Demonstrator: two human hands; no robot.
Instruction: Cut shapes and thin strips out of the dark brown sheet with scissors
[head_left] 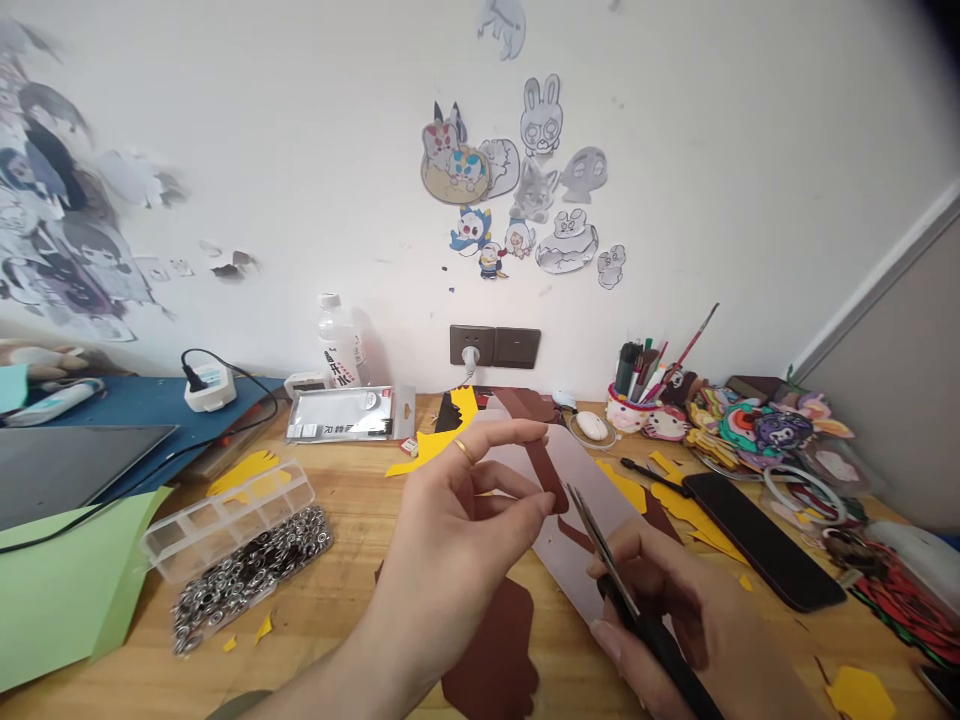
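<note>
My left hand (457,540) pinches a narrow brown strip (546,478) with a rounded end between thumb and fingers. In my right hand (667,610) is a pair of scissors (611,560) with black handles, its blades pointing up and left. The blade tips are close beside the strip; whether they touch it I cannot tell. Under both hands lies a pale lilac sheet (592,470), with another thin brown piece (576,535) over it. A larger brown cut-out (491,650) rests on the wooden table, partly hidden by my left hand and forearm.
An open clear box of metal snap fasteners (251,560) stands at left near a light green sheet (60,590). A black phone (761,540) lies at right among yellow scraps (701,520). Behind are a pen cup (630,405), a white mouse (592,427) and a bottle (337,345).
</note>
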